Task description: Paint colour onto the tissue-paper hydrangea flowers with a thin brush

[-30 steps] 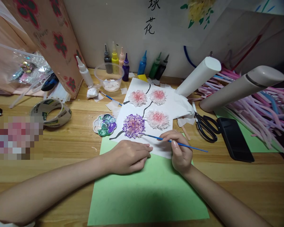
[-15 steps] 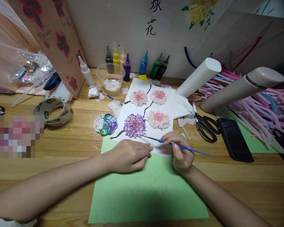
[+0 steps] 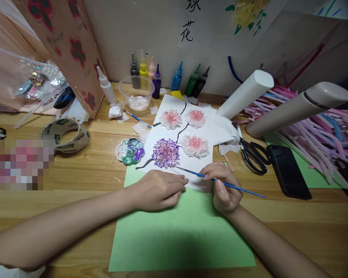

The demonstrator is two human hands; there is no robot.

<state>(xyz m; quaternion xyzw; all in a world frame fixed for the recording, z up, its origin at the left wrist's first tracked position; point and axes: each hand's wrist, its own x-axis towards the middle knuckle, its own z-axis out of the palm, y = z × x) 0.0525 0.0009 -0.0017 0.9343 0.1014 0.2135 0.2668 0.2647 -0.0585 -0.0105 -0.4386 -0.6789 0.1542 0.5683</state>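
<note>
A blue paintbrush [image 3: 234,187] is pinched in my right hand [image 3: 226,189]. Its tip points left, close to the lower right edge of a purple-tipped paper flower [image 3: 166,153]; whether it touches I cannot tell. My left hand [image 3: 162,190] rests flat, fingers stretched out, over the lower edge of the white sheet [image 3: 191,178] and the green paper [image 3: 182,239] under it. Pink-and-white ruffled flowers [image 3: 195,145] and black painted stems [image 3: 182,133] are also on the sheet. Left of it, a flower-shaped paint palette [image 3: 130,151] holds purple and green paint.
Paint bottles [image 3: 143,71] and a clear bowl [image 3: 136,101] of paper scraps stand at the back. A tape roll [image 3: 48,133] lies left. To the right are a white bottle [image 3: 246,94], a grey flask [image 3: 295,110], scissors [image 3: 253,156], a phone [image 3: 290,172] and pipe cleaners [image 3: 316,143].
My right hand has shifted slightly right and down, drawing the brush tip a little away from the purple flower. My left hand stays in place.
</note>
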